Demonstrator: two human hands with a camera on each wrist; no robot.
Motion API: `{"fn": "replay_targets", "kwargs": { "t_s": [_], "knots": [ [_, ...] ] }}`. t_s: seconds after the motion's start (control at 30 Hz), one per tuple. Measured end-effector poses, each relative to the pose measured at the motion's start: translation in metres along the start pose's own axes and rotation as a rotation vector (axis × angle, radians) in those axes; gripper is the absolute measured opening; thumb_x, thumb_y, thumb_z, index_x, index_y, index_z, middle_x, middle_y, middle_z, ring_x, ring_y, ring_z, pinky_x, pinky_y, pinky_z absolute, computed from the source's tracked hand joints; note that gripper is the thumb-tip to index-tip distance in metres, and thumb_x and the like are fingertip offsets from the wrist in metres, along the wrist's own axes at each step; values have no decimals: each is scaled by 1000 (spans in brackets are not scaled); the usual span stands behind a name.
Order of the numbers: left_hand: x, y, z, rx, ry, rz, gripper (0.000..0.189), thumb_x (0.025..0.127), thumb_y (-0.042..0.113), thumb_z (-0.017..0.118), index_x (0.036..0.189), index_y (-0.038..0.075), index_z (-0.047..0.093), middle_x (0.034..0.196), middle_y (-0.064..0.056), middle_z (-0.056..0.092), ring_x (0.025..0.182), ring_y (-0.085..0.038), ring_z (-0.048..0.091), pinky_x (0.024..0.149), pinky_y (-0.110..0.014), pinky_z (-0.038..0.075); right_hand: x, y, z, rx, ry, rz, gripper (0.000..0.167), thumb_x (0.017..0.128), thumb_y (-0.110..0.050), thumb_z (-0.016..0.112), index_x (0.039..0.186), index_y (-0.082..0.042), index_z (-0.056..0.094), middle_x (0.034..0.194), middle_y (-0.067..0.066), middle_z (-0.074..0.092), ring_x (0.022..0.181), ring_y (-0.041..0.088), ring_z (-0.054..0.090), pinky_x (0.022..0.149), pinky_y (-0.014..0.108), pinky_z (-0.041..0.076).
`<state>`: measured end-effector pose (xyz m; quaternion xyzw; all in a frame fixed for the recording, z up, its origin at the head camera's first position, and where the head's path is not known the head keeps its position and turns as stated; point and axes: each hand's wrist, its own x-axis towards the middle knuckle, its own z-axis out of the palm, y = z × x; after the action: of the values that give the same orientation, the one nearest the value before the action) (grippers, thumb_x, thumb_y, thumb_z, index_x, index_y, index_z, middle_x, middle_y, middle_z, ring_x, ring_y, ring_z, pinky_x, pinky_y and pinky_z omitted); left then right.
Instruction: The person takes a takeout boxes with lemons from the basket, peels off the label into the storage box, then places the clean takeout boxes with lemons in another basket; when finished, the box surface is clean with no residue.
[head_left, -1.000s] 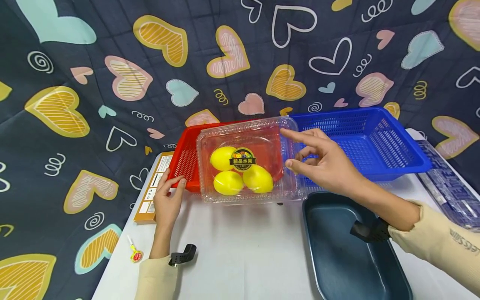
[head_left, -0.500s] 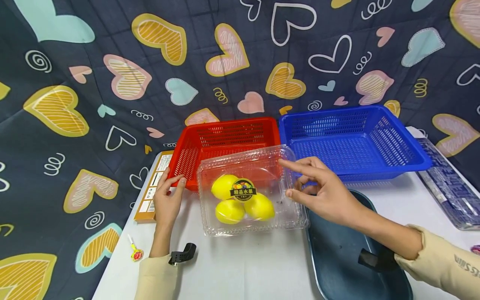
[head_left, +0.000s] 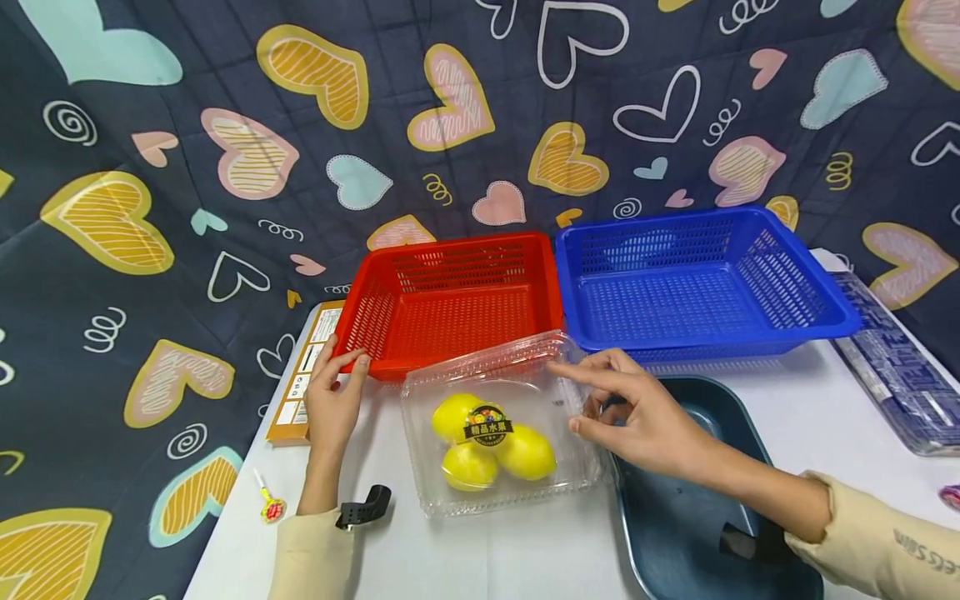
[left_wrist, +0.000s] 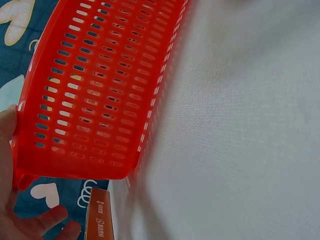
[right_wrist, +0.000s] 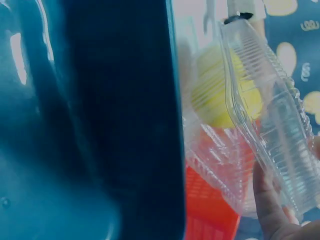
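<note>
Your right hand [head_left: 637,412] pinches the clear box [head_left: 525,406] by its right side, best held level lest the lemons [head_left: 527,454] roll; whether your left hand [head_left: 333,402] grips the red basket [head_left: 463,321] is unclear.

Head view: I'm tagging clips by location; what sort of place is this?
Probably a tabletop filming setup: a heart-print cloth hangs behind a white table, where a red basket and blue basket stand side by side.

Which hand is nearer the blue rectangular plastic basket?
Right. Right hand is in front of the near left corner of the blue basket, gripping the clear rectangular plastic box; left hand is farther left, at the near left corner of the red rectangular plastic basket.
</note>
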<state>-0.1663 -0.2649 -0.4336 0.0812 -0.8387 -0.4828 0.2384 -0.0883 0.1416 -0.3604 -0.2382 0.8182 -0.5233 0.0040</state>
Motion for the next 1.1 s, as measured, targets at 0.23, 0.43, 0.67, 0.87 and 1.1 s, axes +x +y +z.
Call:
{"fn": "replay_targets", "kwargs": {
  "t_s": [0.23, 0.43, 0.67, 0.87, 1.1],
  "knots": [
    [0, 2, 0, -3, 5, 7, 32, 96, 30, 70, 121, 11, 76, 158, 5, 48, 144, -22, 44, 91, -42, 39, -3, 2, 4, 6, -74, 56, 60, 87, -14, 81, 142, -29, 62, 116, 7, 53, 87, 20, 57, 69, 26, 60],
    [1, 1, 0, 2, 9, -5, 32, 96, 32, 70, 121, 12, 76, 157, 5, 49, 144, -22, 44, 91, -41, 39, -2, 3, 5, 31, -93, 70, 60, 85, -15, 83, 141, -25, 63, 115, 10, 53, 84, 20, 57, 67, 27, 61],
    [3, 1, 0, 17, 1, -21, 34, 97, 34, 69, 122, 13, 75, 158, 6, 47, 145, -22, 43, 95, -44, 40, 0, 9, 2, 38, -159, 64, 64, 84, -16, 84, 143, -18, 61, 112, 13, 53, 81, 14, 66, 71, 29, 62],
    [3, 1, 0, 20, 14, -13, 33, 97, 33, 70, 121, 11, 76, 158, 5, 48, 144, -22, 44, 92, -43, 40, 4, 16, -8, -25, -309, 68, 67, 84, -23, 84, 146, -19, 56, 114, 12, 57, 77, 10, 65, 69, 25, 60],
    [3, 1, 1, 10, 10, -14, 31, 96, 31, 70, 120, 11, 76, 158, 5, 48, 144, -22, 43, 93, -42, 40, 8, 31, -11, -53, -343, 97, 70, 81, -24, 86, 145, -20, 57, 120, 15, 61, 56, 6, 50, 51, 22, 47]
  ]
}}
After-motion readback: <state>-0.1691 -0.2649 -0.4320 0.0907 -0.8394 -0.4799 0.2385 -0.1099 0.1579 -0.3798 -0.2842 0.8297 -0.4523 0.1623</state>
